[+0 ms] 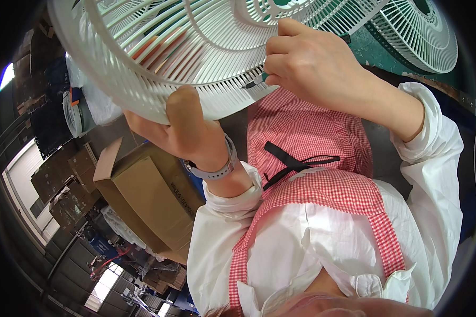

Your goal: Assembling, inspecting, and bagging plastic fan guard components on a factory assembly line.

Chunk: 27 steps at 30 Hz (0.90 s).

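A large round white plastic fan grille with many thin ribs fills the top of the view, tilted. My left hand, with a grey banded watch on its wrist, grips the rim with the thumb laid over it. Above the near side of the grille, my right hand is closed in a pinch around a slim craft knife. The dark pointed end of the knife lies against the ribs near the rim; most of its handle is hidden in my fingers.
Another white fan grille lies on a green work surface at the upper right. To the left stands an open cardboard box, with more stacked cartons beyond it. A white plastic bag is at the left.
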Available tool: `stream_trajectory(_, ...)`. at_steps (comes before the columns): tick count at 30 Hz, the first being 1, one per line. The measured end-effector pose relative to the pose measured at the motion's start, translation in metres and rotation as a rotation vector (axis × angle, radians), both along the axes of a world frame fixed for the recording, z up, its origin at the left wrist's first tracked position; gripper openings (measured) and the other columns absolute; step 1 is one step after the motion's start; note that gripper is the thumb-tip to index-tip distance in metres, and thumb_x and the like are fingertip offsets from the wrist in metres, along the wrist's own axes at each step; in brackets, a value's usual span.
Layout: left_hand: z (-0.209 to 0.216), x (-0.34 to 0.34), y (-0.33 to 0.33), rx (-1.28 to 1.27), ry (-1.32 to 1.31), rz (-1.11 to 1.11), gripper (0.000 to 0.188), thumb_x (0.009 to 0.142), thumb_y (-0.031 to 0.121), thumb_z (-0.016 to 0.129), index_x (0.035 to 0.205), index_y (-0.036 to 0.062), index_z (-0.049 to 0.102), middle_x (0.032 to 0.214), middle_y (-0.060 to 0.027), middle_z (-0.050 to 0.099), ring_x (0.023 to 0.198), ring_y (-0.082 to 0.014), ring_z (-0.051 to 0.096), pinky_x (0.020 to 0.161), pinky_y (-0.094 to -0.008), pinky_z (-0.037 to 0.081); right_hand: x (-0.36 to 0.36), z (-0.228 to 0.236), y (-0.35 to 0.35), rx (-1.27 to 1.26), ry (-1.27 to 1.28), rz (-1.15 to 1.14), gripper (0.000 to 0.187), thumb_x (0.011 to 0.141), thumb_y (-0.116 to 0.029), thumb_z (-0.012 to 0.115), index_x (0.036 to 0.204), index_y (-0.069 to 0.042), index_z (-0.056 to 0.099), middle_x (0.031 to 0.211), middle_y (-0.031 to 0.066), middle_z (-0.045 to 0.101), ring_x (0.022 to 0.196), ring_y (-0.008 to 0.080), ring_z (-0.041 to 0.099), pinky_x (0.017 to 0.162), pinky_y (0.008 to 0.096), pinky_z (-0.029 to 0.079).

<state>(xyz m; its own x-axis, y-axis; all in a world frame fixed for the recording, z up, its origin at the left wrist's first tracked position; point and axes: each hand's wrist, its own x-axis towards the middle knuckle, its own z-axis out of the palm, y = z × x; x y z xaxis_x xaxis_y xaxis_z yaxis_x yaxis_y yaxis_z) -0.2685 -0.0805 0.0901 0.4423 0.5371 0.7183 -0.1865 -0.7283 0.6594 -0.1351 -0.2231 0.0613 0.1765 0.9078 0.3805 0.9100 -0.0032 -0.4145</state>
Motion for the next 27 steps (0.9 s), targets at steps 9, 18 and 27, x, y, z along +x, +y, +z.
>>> stream_trajectory(9, 0.002, 0.001, 0.003, -0.021, 0.002, 0.03, 0.065, 0.064, -0.01, 0.045, 0.128, -0.0144, 0.034, 0.124, -0.0319, 0.049, 0.099, -0.0344, 0.06, 0.092, -0.0451, 0.052, 0.005, 0.0, 0.006, 0.107, -0.074, -0.004, 0.015, 0.065, -0.013, 0.076, 0.073, -0.007, 0.065, 0.078, -0.0011, 0.058, 0.084, 0.0183, 0.057, 0.063, 0.0293, 0.052)
stream_trajectory(18, 0.005, 0.0, 0.009, 0.004, 0.009, -0.047, 0.054, 0.065, -0.006, 0.046, 0.119, -0.0139, 0.044, 0.117, -0.0278, 0.053, 0.095, -0.0315, 0.06, 0.09, -0.0425, 0.05, 0.003, 0.0, -0.012, -0.023, 0.054, 0.018, 0.016, 0.068, -0.02, 0.074, 0.072, -0.006, 0.066, 0.079, -0.0003, 0.062, 0.088, 0.0194, 0.058, 0.067, 0.0316, 0.054)
stream_trajectory(27, 0.006, -0.001, 0.007, 0.074, 0.054, -0.035, 0.058, 0.065, -0.005, 0.045, 0.122, -0.0157, 0.042, 0.118, -0.0283, 0.052, 0.097, -0.0317, 0.059, 0.093, -0.0422, 0.048, 0.001, 0.0, -0.006, -0.019, -0.013, -0.001, 0.012, 0.069, -0.016, 0.071, 0.074, -0.006, 0.069, 0.078, 0.0009, 0.063, 0.087, 0.0199, 0.058, 0.067, 0.0311, 0.054)
